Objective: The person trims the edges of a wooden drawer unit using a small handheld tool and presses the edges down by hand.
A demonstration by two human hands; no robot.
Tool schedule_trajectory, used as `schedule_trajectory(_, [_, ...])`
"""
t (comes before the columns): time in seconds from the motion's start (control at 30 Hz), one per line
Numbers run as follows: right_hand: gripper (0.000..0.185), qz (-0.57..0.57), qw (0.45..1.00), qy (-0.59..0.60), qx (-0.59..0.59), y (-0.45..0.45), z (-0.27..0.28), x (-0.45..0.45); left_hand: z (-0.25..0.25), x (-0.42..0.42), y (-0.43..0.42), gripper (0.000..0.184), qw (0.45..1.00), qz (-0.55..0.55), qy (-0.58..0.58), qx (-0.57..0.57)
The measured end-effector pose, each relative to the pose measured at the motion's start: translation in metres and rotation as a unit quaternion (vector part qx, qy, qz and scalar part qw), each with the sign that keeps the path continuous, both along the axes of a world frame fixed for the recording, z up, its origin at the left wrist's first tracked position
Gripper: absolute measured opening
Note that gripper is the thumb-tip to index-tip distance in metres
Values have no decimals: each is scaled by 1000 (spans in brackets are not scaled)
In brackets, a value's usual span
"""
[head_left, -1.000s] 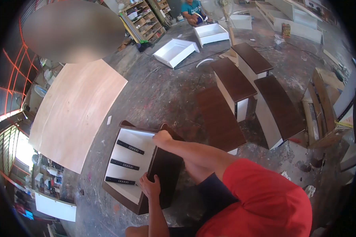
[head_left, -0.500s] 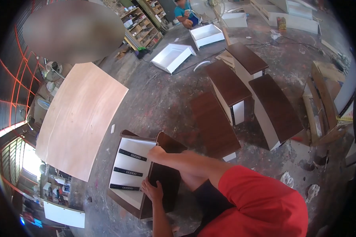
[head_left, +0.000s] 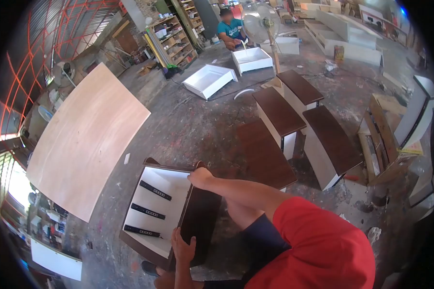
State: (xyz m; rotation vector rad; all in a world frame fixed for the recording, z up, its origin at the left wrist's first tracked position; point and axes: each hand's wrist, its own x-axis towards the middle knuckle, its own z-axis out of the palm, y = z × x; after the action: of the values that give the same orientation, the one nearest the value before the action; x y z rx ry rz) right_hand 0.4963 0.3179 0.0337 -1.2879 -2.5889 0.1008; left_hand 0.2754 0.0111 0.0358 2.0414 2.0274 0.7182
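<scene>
A dark brown cabinet with a white interior (head_left: pixel 178 180) lies on the floor in front of me, its open side facing up. Several black slide rails (head_left: pixel 148 211) run across its inner white panel. My right hand (head_left: pixel 200 177) is closed around the brown edge at the cabinet's upper corner. Lower down, my left hand (head_left: pixel 183 246) rests against the same brown side near the rim, thumb spread from the fingers. What its fingertips touch inside is hard to make out.
Brown-topped cabinets (head_left: pixel 330 137) stand to the right. A large plywood sheet (head_left: pixel 89 139) is at the left. Two white drawers (head_left: pixel 210 81) lie farther back, by a crouching person (head_left: pixel 231 31) and a fan (head_left: pixel 261 24). A wooden crate (head_left: pixel 381 135) sits at far right.
The view has tilted, showing more of the background. Both hands remain on the cabinet's brown side. The crouching person now leans over the farther drawer.
</scene>
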Motion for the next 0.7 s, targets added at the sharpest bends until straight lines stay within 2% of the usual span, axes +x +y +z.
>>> schedule_trajectory(0.03, [21, 7, 1000, 26, -11, -13, 4, -3, 2, -5, 0, 77, 1000, -12, -2, 4])
schedule_trajectory(0.1, [21, 20, 996, 78, -30, -38, 11, -5, 7, -4, 3, 76, 996, 35, -77, -24])
schedule_trajectory(0.13, [20, 44, 995, 93, -4, -38, 9, -3, 10, -4, 4, 76, 991, 57, -114, -36])
schedule_trajectory(0.23, [19, 22, 998, 49, -20, -15, 15, 10, 18, 4, 10, 76, 988, 89, -113, -48])
schedule_trajectory(0.33, [18, 5, 1000, 10, -19, -20, 19, 3, 18, 3, 7, 78, 993, 70, -87, -38])
schedule_trajectory(0.47, [18, 88, 994, 71, 2, -32, 7, -5, 10, -5, 4, 84, 995, 49, -84, -30])
schedule_trajectory(0.57, [19, -9, 999, 9, 31, -4, 3, -1, 4, -7, 0, 87, 996, 42, -68, -39])
schedule_trajectory(0.6, [16, -7, 999, -20, 40, -3, 0, -3, 1, -7, -1, 88, 997, 36, -59, -36])
schedule_trajectory(0.7, [14, 100, 994, 30, 28, -28, -2, -9, 7, -9, -2, 90, 997, 32, -46, -49])
